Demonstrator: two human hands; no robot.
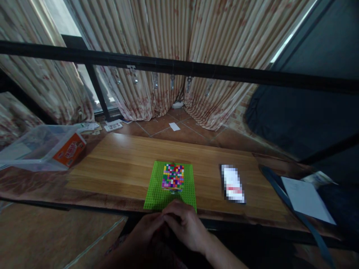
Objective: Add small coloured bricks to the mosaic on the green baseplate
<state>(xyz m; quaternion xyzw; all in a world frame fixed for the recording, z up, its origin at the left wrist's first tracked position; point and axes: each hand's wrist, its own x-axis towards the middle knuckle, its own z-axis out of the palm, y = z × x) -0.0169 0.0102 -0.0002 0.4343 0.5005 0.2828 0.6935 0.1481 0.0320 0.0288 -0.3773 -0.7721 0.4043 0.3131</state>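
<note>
My left hand (146, 226) and my right hand (186, 226) meet just in front of the table's near edge, their fingertips pinched together. Whatever lies between the fingers, if anything, is hidden. Beyond them a green studded baseplate (153, 194) rests on the wooden board, its near edge partly covered by my right hand. On its middle stands a squarish block of small toy bricks (173, 175) in pink, purple, white, orange, green and other colours. Neither hand touches the block.
Right of the baseplate lies a phone-shaped item (232, 184), its face blurred out. A clear plastic bin (39, 145) with an orange label (70, 149) stands at the left. White paper (307, 200) and a grey strap (291, 209) lie at the right. A black rail (168, 67) crosses above.
</note>
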